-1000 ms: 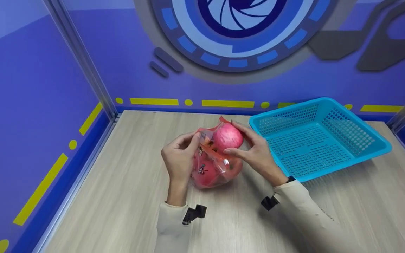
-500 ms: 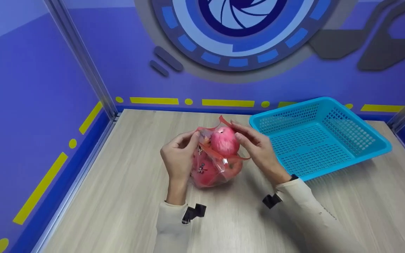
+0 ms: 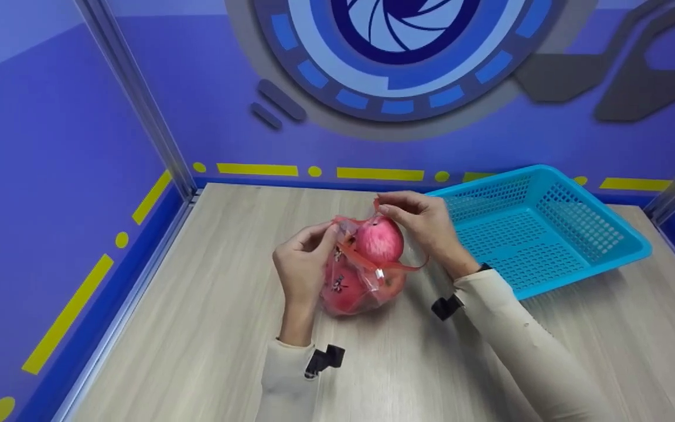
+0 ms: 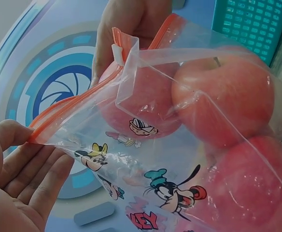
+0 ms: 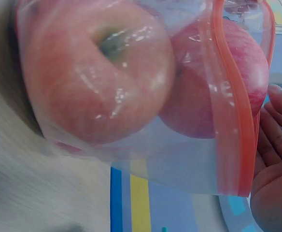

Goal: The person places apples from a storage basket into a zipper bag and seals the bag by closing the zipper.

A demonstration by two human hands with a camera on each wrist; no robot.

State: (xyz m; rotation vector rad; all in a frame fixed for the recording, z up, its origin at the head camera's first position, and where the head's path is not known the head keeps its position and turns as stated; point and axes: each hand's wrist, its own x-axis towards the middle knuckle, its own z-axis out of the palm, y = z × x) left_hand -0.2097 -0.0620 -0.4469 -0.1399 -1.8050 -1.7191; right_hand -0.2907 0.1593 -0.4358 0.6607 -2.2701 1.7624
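Note:
A clear zip bag [image 4: 131, 159] with an orange-red zip strip and cartoon prints stands on the table, holding several red apples. My left hand [image 3: 302, 258] pinches the left corner of its mouth between thumb and fingers. At the far side of the mouth, my right hand [image 3: 425, 223] pinches the red strip. One pink-red apple [image 3: 379, 239] sits at the top in the mouth, beside the right hand. Lower in the bag, another apple [image 5: 97, 72] shows its stem hollow through the plastic in the right wrist view. The bag partly hides the right hand's fingers in that view.
A turquoise perforated basket [image 3: 578, 275] stands to the right of the bag, near the back wall. The wooden table [image 3: 208, 328] is bounded by blue panels [image 3: 208, 129] behind and at the left.
My right hand has let go of the top apple and moved up to the bag's far edge, pinching it. The apple has settled slightly lower in the mouth. The left hand keeps its pinch.

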